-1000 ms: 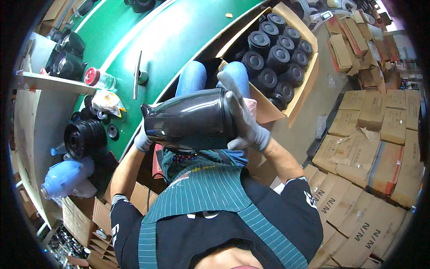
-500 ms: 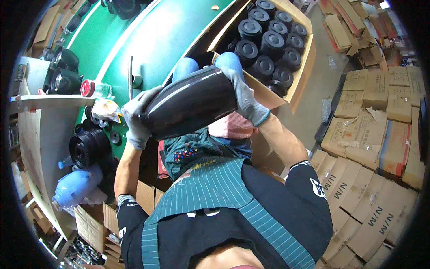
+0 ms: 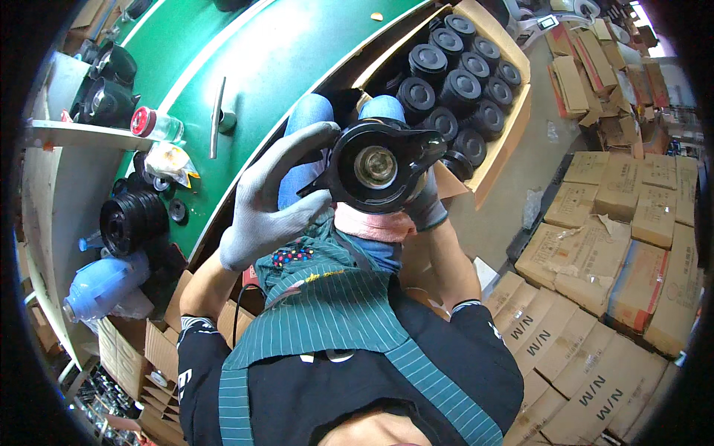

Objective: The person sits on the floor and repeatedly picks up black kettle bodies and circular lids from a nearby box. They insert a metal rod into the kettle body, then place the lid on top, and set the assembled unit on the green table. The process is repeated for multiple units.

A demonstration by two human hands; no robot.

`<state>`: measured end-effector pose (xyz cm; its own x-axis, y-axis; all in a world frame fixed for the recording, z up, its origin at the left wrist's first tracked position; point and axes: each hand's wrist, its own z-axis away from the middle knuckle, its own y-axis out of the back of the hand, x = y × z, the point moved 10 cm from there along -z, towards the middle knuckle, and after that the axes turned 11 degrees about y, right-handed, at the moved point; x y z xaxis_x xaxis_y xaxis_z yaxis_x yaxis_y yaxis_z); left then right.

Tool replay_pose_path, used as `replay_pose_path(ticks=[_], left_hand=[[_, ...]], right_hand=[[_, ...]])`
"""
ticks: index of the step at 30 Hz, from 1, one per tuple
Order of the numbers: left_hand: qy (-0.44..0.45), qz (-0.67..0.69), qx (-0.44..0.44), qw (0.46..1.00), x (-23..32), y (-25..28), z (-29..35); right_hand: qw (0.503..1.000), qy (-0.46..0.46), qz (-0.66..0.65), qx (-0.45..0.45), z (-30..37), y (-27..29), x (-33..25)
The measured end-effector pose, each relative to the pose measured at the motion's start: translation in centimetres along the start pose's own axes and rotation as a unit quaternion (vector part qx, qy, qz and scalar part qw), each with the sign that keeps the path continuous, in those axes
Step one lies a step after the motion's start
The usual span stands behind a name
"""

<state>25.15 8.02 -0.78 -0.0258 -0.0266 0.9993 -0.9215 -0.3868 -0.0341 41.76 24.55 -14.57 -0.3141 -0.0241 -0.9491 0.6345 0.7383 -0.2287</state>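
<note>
A glossy black vacuum jug (image 3: pixel 343 175) stands over my lap with its top facing up, and a silvery round mouth shows inside its dark collar. My right hand (image 3: pixel 427 207), in a grey glove, grips the jug from the right side; part of its fingers is hidden behind the body. On the other side, my gloved left hand (image 3: pixel 271 197) is open, thumb and fingers spread in a wide curve beside the rim. Whether its fingertips touch the jug I cannot tell. A pink cloth (image 3: pixel 372 224) lies across my lap below.
An open carton (image 3: pixel 513 119) of several black lids (image 3: pixel 461 88) stands ahead to the right. The green table (image 3: pixel 256 89) at left bears a metal rod (image 3: pixel 217 119), a red-capped jar (image 3: pixel 158 125) and black rings (image 3: pixel 134 223). Stacked cartons (image 3: pixel 580 253) fill the right.
The jug has turned from lying sideways between both hands to showing its open top. My left hand has let go and spread its fingers; my right hand still holds on.
</note>
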Motion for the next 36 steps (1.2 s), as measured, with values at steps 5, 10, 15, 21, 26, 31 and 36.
replay_pose_path(ticks=[5,10,15,21,26,31,36], left_hand=[[-0.042,-0.082,0.027,0.995,2.1,0.3,0.0],[-0.264,-0.4,0.073,0.875,7.2,-2.1,3.0],[-0.261,-0.456,0.21,0.824,7.5,-3.9,2.2],[-0.361,-0.416,0.148,0.821,8.6,-2.9,1.6],[-0.346,-0.423,0.157,0.822,6.8,-2.0,1.9],[-0.304,-0.415,0.059,0.856,-3.7,-2.1,6.1],[-0.215,-0.482,-0.055,0.848,-9.2,2.5,8.7]], right_hand=[[1.0,-0.005,-0.009,0.012,0.2,0.3,0.7],[0.985,-0.03,-0.083,0.146,2.4,2.1,3.1],[0.892,-0.058,-0.432,0.122,2.8,-3.8,0.4],[0.992,-0.058,-0.094,0.069,5.2,-3.9,2.1],[0.966,-0.115,-0.22,0.077,3.4,-5.5,2.1],[0.936,-0.141,-0.305,0.099,-0.5,4.9,5.9],[0.968,-0.041,0.187,-0.16,-6.4,-0.5,-2.6]])
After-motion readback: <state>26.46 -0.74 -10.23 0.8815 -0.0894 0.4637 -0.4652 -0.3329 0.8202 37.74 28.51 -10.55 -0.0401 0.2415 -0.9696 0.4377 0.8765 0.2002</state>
